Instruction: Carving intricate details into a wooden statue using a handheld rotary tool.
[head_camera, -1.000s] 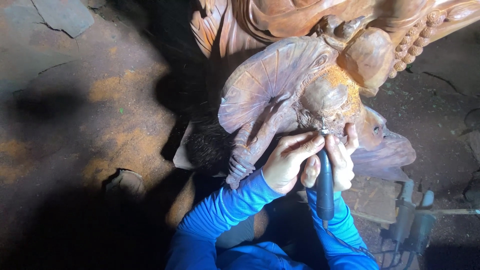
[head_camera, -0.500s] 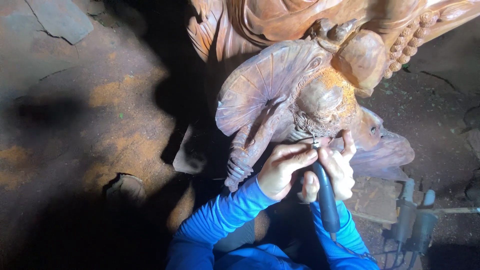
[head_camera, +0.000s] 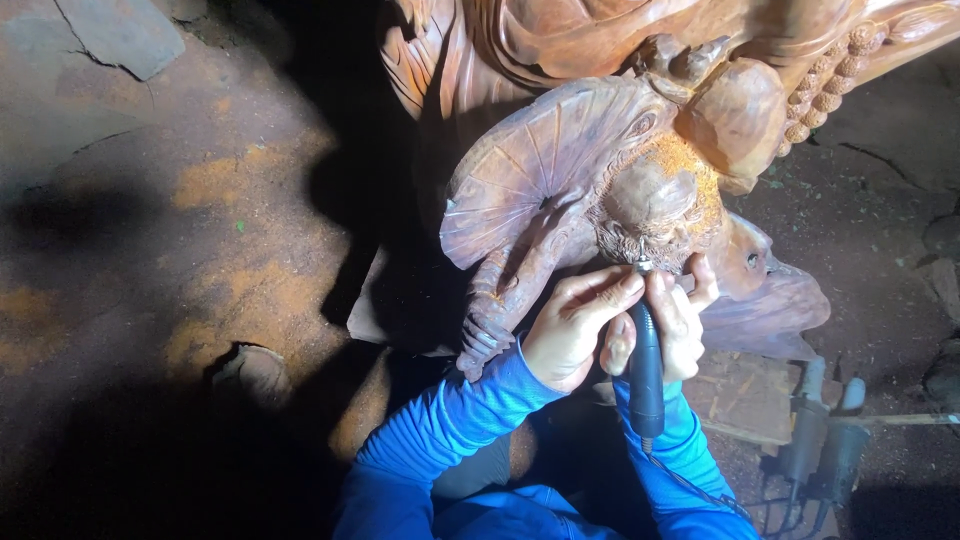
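I hold a slim black rotary carving tool (head_camera: 646, 365) upright between both hands, its tip pressed against the wooden sculpture (head_camera: 600, 160) just above my fingers. My right hand (head_camera: 678, 325) wraps the barrel from the right, fingers clenched around it near the nose end. My left hand (head_camera: 575, 325) closes in from the left, its fingertips (head_camera: 622, 287) pinching the barrel close to the bit and steadying it. The two hands touch each other around the tool.

The bit meets the carved head, at the bearded chin right above my grip. Orange sawdust (head_camera: 690, 170) lies on the crown of that head, up and slightly right of the tool tip. A broad carved fan shape with radiating ribs spreads up and to the left of my left hand. A string of carved beads (head_camera: 825, 85) runs far up to the right.

The tool's cord (head_camera: 690, 480) trails down from the barrel's lower end, below my wrists and between my blue sleeves (head_camera: 440, 440). Down and to the right of my right hand, other grey tools (head_camera: 820, 440) lie on the dusty ground (head_camera: 180, 230). A flat stone (head_camera: 250, 370) sits well off to the left, in shadow.
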